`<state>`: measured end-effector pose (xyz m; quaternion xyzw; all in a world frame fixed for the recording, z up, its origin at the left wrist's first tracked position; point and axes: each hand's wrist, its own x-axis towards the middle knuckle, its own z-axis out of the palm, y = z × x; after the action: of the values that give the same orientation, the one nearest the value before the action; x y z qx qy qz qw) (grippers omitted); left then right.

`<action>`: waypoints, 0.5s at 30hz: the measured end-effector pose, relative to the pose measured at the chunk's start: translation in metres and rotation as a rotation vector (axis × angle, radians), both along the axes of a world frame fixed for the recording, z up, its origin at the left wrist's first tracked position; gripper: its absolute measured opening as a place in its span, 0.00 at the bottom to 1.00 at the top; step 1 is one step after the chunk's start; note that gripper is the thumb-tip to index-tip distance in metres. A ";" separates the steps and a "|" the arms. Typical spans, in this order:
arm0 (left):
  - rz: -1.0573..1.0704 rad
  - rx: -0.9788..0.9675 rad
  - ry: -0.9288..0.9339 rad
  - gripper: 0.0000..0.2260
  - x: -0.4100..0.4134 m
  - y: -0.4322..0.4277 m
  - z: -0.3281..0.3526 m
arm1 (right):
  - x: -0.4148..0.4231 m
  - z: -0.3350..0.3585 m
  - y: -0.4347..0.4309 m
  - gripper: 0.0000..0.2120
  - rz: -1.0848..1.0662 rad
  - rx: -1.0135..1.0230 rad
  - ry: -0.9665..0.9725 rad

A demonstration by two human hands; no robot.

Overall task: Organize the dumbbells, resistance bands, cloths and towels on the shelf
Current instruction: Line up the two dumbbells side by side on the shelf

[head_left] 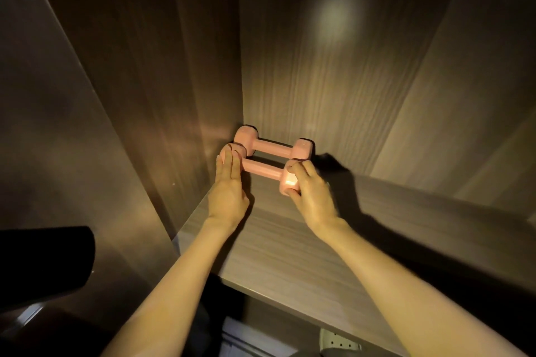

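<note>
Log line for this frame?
left hand: flat on near pink dumbbell, left end | right hand: grips its right end | far pink dumbbell: parallel behind | wooden shelf: holds both

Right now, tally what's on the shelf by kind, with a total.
Pink dumbbells: 2, the near pink dumbbell and the far pink dumbbell, both on the shelf.
Resistance bands: 0 in view.
Cloths or towels: 0 in view.
Total: 2.

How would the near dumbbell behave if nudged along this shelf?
The near dumbbell looks rigid, one solid piece, and probably heavy for its size. Its heads seem flat-sided, so it likely slides rather than rolls on the smooth shelf. Lying low on both heads, it should hardly tip.
</note>
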<state>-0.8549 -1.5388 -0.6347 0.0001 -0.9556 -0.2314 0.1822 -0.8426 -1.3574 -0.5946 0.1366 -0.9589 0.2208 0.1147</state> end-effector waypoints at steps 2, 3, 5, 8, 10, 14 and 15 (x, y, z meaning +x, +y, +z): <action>0.001 -0.003 -0.016 0.36 0.000 -0.001 0.001 | 0.001 -0.001 0.000 0.26 -0.002 -0.004 -0.003; 0.002 -0.008 -0.027 0.36 0.001 -0.001 0.002 | 0.003 -0.001 0.000 0.27 -0.008 -0.003 -0.009; 0.006 -0.016 -0.067 0.35 0.001 -0.003 0.009 | 0.006 -0.002 0.000 0.28 -0.009 0.015 -0.025; 0.008 -0.005 -0.176 0.34 0.003 -0.005 0.025 | 0.015 0.003 0.007 0.32 0.059 -0.016 -0.113; 0.001 -0.006 -0.179 0.33 0.009 -0.002 0.038 | 0.024 0.012 0.016 0.33 0.120 -0.003 -0.202; -0.072 -0.049 -0.058 0.31 0.038 0.021 0.057 | 0.050 0.041 0.036 0.32 0.110 0.069 -0.163; -0.097 -0.054 -0.028 0.31 0.046 0.028 0.061 | 0.059 0.050 0.041 0.32 0.095 0.060 -0.140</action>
<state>-0.8090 -1.5113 -0.5741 -0.0477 -0.9629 -0.2141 0.1573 -0.7838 -1.3161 -0.5451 0.1696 -0.9631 0.2063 0.0326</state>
